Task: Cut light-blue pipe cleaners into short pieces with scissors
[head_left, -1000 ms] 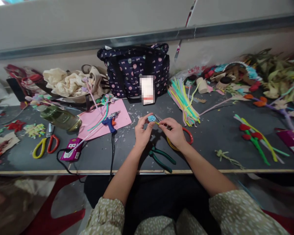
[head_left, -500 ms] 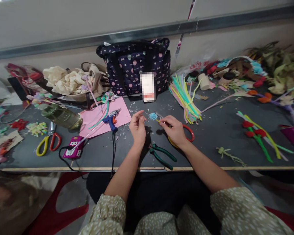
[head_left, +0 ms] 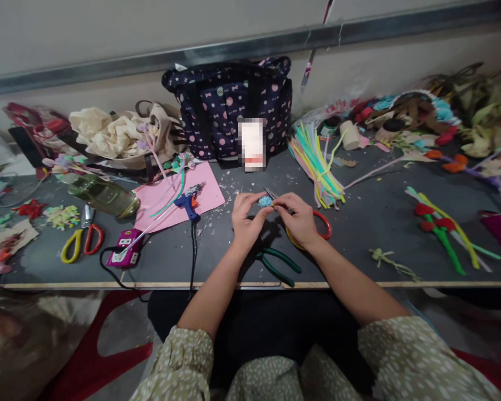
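Note:
A small fluffy blue flower (head_left: 265, 201) is between my two hands, above the dark table. My left hand (head_left: 246, 220) has its thumb and fingers closed around the flower's left side. From the right, my right hand (head_left: 297, 218) pinches the flower at a small yellow bit by its edge. Under my right hand lie scissors (head_left: 326, 225) with red and yellow handles; their blade tips show behind the flower. Green-handled pliers (head_left: 280, 264) rest on the table below and between my hands.
A bundle of pipe cleaners (head_left: 317, 167) lies right of the dotted bag (head_left: 229, 111). Left are a blue glue gun (head_left: 187, 207) on pink paper (head_left: 211, 186), a purple box (head_left: 127, 248), a bottle (head_left: 104, 195) and other scissors (head_left: 83, 242). Red flowers (head_left: 436, 217) lie right.
My left hand has moved right and closed on the blue flower; before, it was apart from it. My right hand keeps its pinch.

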